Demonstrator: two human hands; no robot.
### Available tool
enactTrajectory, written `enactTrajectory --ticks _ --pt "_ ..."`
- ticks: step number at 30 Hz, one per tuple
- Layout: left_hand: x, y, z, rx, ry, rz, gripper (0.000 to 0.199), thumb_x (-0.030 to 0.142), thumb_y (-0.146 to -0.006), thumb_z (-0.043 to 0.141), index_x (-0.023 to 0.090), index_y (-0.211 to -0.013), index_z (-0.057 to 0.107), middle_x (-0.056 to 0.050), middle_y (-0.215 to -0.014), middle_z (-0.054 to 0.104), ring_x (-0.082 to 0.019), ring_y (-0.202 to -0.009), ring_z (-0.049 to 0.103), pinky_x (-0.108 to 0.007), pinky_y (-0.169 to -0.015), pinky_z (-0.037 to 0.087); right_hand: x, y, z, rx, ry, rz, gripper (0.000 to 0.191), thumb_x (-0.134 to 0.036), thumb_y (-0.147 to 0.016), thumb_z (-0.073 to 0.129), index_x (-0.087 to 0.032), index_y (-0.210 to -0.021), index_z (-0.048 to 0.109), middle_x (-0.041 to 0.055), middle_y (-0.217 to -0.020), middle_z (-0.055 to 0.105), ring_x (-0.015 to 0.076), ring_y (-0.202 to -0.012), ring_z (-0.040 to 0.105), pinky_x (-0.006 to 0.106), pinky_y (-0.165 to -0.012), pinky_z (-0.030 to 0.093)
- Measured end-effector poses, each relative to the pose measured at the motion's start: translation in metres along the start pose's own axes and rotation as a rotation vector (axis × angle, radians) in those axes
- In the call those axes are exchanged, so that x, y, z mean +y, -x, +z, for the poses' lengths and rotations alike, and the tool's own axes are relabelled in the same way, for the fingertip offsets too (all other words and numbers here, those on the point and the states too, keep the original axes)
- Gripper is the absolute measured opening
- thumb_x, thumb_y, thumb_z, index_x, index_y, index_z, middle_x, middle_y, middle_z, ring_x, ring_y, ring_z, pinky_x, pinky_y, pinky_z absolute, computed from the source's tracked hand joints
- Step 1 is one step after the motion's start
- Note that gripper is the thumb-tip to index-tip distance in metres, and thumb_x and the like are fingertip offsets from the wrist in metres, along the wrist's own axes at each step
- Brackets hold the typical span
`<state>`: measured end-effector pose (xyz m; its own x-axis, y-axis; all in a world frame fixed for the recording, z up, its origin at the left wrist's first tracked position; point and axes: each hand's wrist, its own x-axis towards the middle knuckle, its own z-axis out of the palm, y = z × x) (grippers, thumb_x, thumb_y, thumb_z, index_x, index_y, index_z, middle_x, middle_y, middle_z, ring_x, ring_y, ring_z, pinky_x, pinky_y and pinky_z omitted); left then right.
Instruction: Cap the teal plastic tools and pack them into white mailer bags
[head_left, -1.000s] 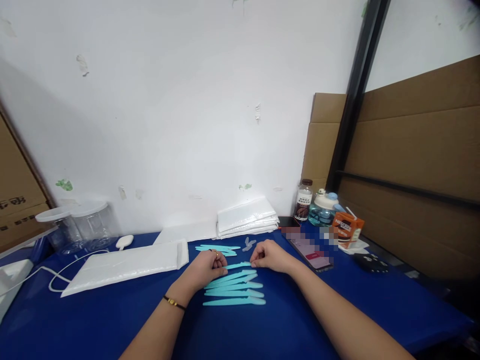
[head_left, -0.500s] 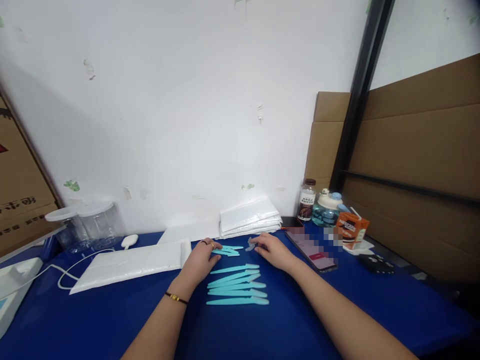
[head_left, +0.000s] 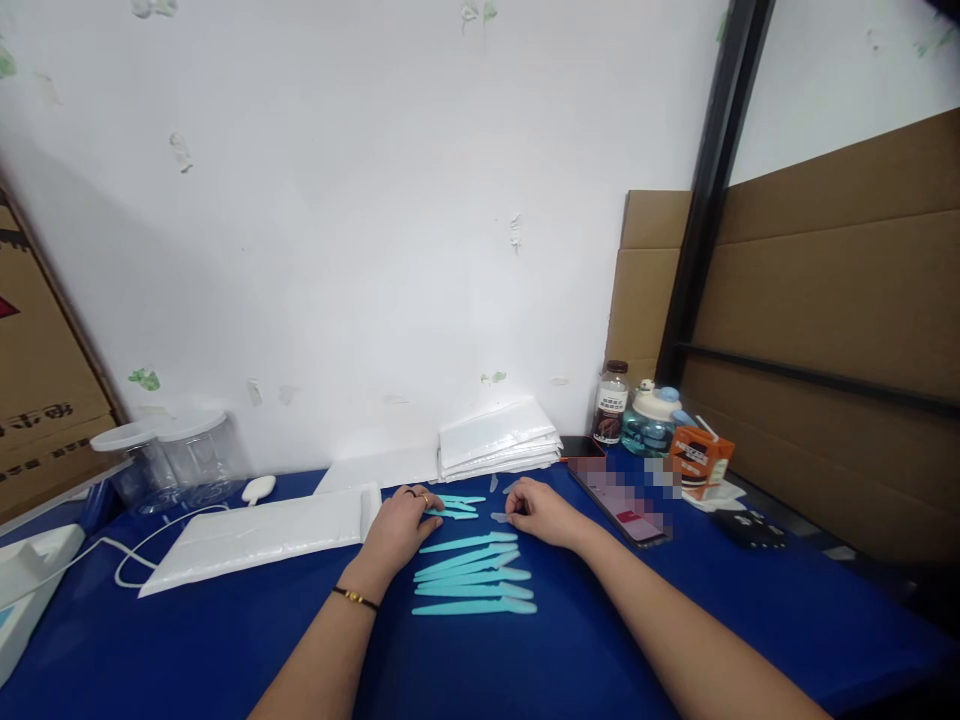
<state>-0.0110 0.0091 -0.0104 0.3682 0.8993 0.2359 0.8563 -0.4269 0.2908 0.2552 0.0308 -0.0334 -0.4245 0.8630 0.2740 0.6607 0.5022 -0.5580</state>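
Several turquoise eyebrow razors (head_left: 472, 576) lie side by side in a loose row on the blue table, their blade ends to the right. Just beyond them, my left hand (head_left: 405, 518) has its fingers and thumb closed around the handle ends of a few more eyebrow razors (head_left: 461, 500), whose blade ends stick out to the right. My right hand (head_left: 541, 510) is closed in a pinch at a small clear blade cap (head_left: 499, 517). Another clear cap (head_left: 493, 482) lies on the table close to its fingertips; part of a further one shows behind the fingers.
White padded envelopes (head_left: 495, 440) are stacked against the wall, and another envelope (head_left: 262, 535) lies left. Clear jars (head_left: 199, 460) stand far left beside a white cable. At right are a phone (head_left: 622, 505), a bottle (head_left: 610, 405), a blue-lidded jug (head_left: 651, 425) and a drink carton (head_left: 699, 462).
The clear caps, bunched together at my right fingertips before, are now spread apart. My right fingers have curled in more. My left hand stays at the razors, and the view has shifted slightly.
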Motion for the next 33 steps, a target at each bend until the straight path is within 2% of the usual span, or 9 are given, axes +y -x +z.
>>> enactTrajectory --ticks 4,9,24,33 --pt "0.006 -0.001 0.0 -0.033 -0.023 -0.014 0.014 0.026 -0.081 0.049 0.021 -0.082 0.063 -0.003 -0.086 0.062 -0.018 -0.087 0.053 -0.027 -0.076 0.039 -0.006 0.002 -0.003 -0.007 0.014 -0.04 0.003 -0.016 -0.072 0.058 -0.017 -0.073 0.061 0.0014 -0.077 0.058 0.0121 -0.068 0.053 0.02 -0.062 0.04" --pt "0.011 -0.002 0.005 -0.028 0.048 0.063 0.02 0.025 -0.085 0.042 0.02 -0.077 0.06 -0.002 -0.081 0.061 -0.015 -0.077 0.055 -0.025 -0.07 0.038 -0.013 0.003 -0.003 -0.035 -0.022 -0.048 0.006 -0.013 -0.074 0.056 -0.017 -0.076 0.06 -0.0001 -0.071 0.06 0.0114 -0.063 0.053 0.019 -0.058 0.039" --pt "0.013 -0.003 0.007 -0.024 0.11 0.048 0.019 0.024 -0.083 0.044 0.019 -0.076 0.06 -0.003 -0.08 0.062 -0.016 -0.077 0.055 -0.025 -0.07 0.037 -0.008 0.001 0.0 -0.042 -0.18 -0.035 0.006 -0.018 -0.072 0.058 -0.017 -0.074 0.064 -0.0001 -0.067 0.06 0.011 -0.059 0.052 0.02 -0.054 0.04" --pt "0.031 -0.003 0.017 -0.033 0.131 0.072 0.022 0.028 -0.084 0.044 0.019 -0.074 0.061 -0.003 -0.08 0.062 -0.016 -0.079 0.055 -0.024 -0.071 0.038 -0.011 -0.003 0.015 -0.023 -0.154 -0.083 0.008 -0.015 -0.07 0.059 -0.018 -0.071 0.066 0.0003 -0.067 0.061 0.011 -0.058 0.054 0.019 -0.052 0.04"
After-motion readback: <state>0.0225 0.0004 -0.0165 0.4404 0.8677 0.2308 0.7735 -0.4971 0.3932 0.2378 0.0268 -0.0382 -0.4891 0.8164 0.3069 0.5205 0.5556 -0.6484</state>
